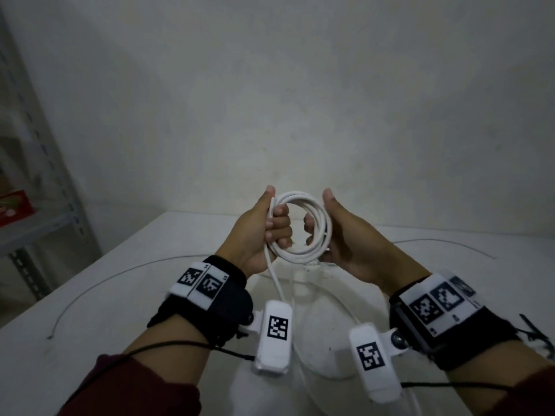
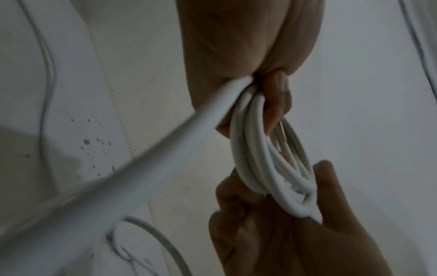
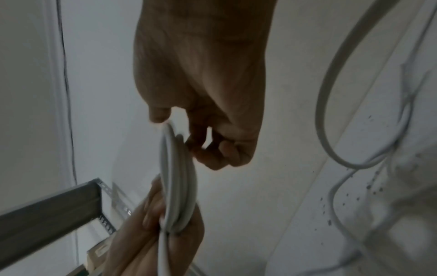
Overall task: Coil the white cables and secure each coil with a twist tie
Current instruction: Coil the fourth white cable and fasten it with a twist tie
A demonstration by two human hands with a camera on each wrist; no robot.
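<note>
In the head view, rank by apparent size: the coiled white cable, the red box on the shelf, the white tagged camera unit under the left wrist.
1. White tagged camera unit, though nearness inflates it.
2. Coiled white cable.
3. Red box, partly cut off at the frame edge.

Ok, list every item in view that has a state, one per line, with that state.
white cable coil: wound in several loops, held above the table, no tie on it.
cable tail: uncoiled, hanging from the coil.
left hand: grips the coil's left side.
right hand: holds the coil's right side.
thin wire: lying loose on the table.
</note>
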